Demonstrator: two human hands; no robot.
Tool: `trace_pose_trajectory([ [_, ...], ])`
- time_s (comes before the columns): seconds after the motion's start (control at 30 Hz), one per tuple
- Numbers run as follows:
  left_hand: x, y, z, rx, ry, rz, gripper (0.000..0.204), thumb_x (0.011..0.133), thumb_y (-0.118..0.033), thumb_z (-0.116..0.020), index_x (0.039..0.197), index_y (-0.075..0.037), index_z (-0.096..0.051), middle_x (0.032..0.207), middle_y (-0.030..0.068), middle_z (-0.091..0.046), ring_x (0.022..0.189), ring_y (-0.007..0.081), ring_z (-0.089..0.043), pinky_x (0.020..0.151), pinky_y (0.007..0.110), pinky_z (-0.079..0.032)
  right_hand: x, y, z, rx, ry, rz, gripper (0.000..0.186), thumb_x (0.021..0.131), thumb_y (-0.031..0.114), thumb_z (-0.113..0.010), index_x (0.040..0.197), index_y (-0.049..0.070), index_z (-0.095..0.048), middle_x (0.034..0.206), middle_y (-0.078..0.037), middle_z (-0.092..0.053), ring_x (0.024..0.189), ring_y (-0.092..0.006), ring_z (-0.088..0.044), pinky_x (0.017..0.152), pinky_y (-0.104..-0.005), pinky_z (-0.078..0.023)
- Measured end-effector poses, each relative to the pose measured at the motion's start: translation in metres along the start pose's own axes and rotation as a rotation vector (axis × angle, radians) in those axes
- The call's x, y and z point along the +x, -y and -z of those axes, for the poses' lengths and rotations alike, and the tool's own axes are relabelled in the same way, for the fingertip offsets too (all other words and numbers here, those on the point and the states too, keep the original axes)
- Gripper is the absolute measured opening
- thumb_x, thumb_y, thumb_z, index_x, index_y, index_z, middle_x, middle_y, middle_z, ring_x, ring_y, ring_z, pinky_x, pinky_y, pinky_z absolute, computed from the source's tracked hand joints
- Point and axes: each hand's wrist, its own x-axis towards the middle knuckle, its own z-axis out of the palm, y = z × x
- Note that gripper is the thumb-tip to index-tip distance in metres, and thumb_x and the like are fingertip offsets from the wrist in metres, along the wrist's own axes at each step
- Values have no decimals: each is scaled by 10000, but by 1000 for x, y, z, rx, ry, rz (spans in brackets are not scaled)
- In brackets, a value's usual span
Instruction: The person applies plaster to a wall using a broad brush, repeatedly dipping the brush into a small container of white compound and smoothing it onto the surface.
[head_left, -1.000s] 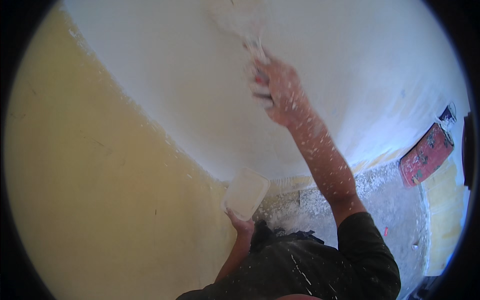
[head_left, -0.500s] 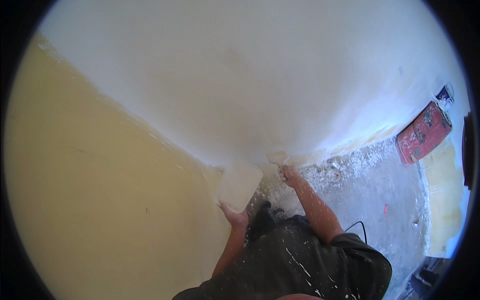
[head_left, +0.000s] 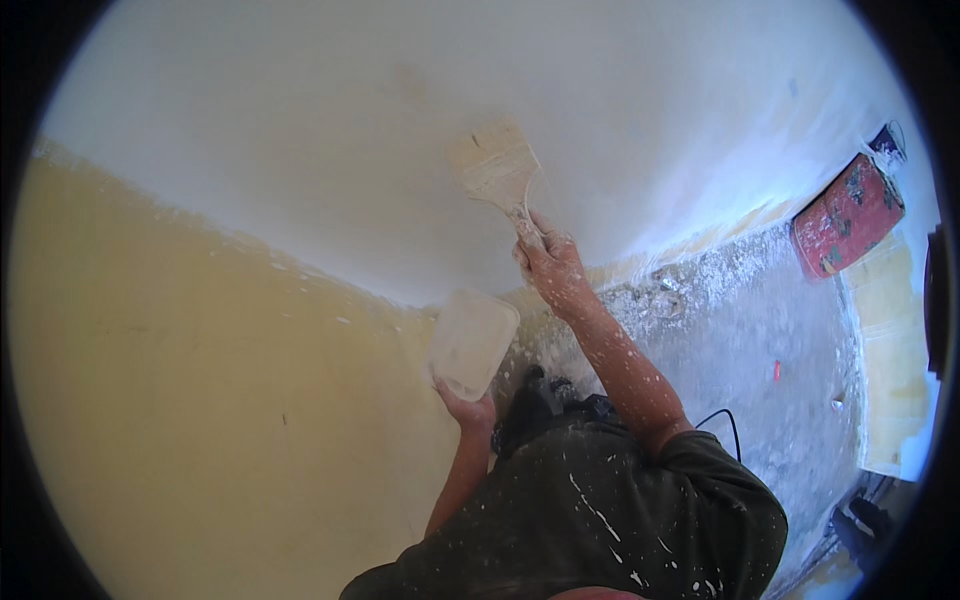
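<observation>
My right hand is closed round the handle of a wide, flat paintbrush. Pale paint coats the brush, and its bristles lie up against the white part of the wall; whether they press on it I cannot tell. Lower down, my left hand grips the near end of a whitish, rounded rectangular tub, its fingers partly hidden by it. The tub is held close to where the white wall meets the yellow wall. White specks dot my right hand and forearm.
A paint-splashed red drum stands at the far right, with a dark bucket by it. White spatter covers parts of the grey floor, where a small red object lies. Dark shoes show at the lower right.
My right hand has risen from low beside the tub, carrying the paintbrush up and left across the white wall. The tub in my left hand appears slightly higher in view.
</observation>
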Motion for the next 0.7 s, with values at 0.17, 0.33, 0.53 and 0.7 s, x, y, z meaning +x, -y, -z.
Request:
trace_pose_trajectory([
  [0.17, -1, -1, 0, -19, -10, 34, 582, 944, -544, -344, 1435, -237, -291, 1413, 47, -416, 1260, 291, -450, 898, 543, -475, 49, -116, 54, -87, -27, -63, 350, 956, 339, -549, 1195, 84, -553, 688, 56, -448, 531, -37, -380, 455, -202, -314],
  [0.33, 6, 4, -16, 59, 29, 57, 583, 945, -544, -346, 1428, -221, -306, 1410, 35, -426, 1262, 281, -451, 898, 539, -469, 40, -305, 190, -308, -225, 62, 314, 947, 347, -545, 1149, 108, -568, 695, 52, -461, 547, -55, -426, 459, -204, -348],
  [0.53, -5, 0, 18, 101, -18, 22, 579, 950, -539, -334, 1425, -210, -309, 1407, 41, -429, 1256, 284, -456, 889, 539, -476, 25, -313, 200, 74, -267, -626, 220, 900, 227, -566, 1070, 88, -586, 711, 10, -544, 576, -122, -524, 492, -263, -410],
  [0.7, -6, 1, 20, 124, -7, 46, 571, 954, -533, -317, 1421, -204, -313, 1401, 50, -434, 1242, 286, -470, 856, 524, -502, 82, -216, 152, 243, -183, -367, 127, 859, 164, -588, 915, 53, -612, 635, 6, -532, 540, -123, -509, 481, -265, -388],
])
